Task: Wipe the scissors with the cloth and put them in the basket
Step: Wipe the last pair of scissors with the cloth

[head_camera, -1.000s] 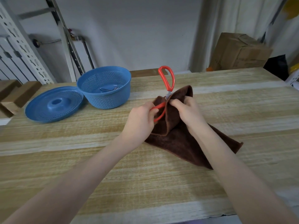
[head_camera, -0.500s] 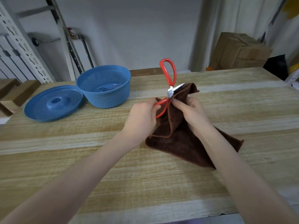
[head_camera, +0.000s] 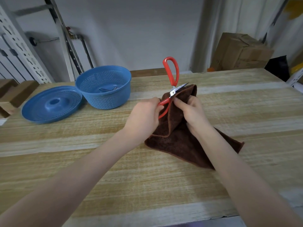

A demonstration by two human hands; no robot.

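Scissors [head_camera: 172,91] lay splayed between both hands, one red loop gripped in the left hand's [head_camera: 144,115] curled fingers, the blades running right into brown cloth [head_camera: 180,140] pinched by the right hand [head_camera: 192,110], the blue basket [head_camera: 105,100] well left of both.

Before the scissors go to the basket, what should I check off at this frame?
1. Left hand grips scissors by the lower handle: ok.
2. Right hand pinches cloth over a blade: ok.
3. Blades wiped clean: cannot tell.
4. Scissors closed for carrying: not ok, handles are spread.
5. Basket uncovered, lid beside it: ok.
6. Room in basket: something already lies inside; cannot tell.
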